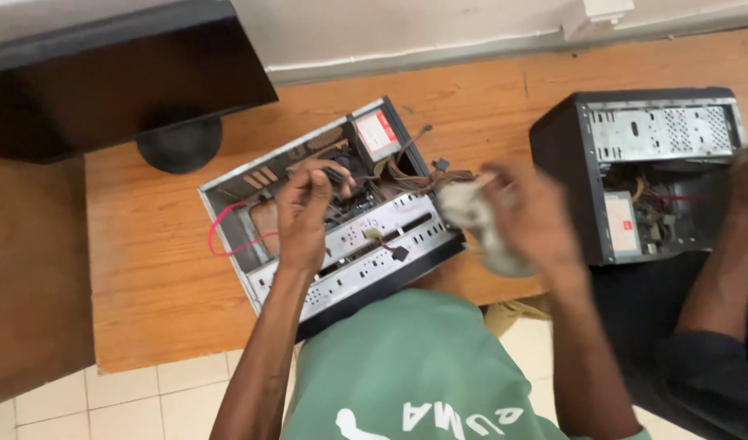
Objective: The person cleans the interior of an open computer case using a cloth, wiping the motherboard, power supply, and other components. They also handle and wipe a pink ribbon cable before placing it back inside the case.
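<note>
On the wooden tabletop (162, 277) an open desktop computer case (341, 212) lies on its side, innards exposed for access, left hand (302, 213) reaching inside pinching a small dark part, right hand (530, 213) blurred, clutching a grey rag (471, 213) just beside; second open case (634, 171) stands right.

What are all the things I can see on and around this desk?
Open computer case: one, grey metal, lying on its side mid-desk.
Red cable: one, looping at its left end.
Second computer case: one, black, open, at the right.
Monitor: one, black, top left.
Desk: one, orange-brown wood.
Another person's arm: one, far right, by the second case.
Cloth: one, greyish, in the right hand.
Left hand: inside the open case, fingers pinched.
Right hand: blurred, gripping the cloth.
</note>
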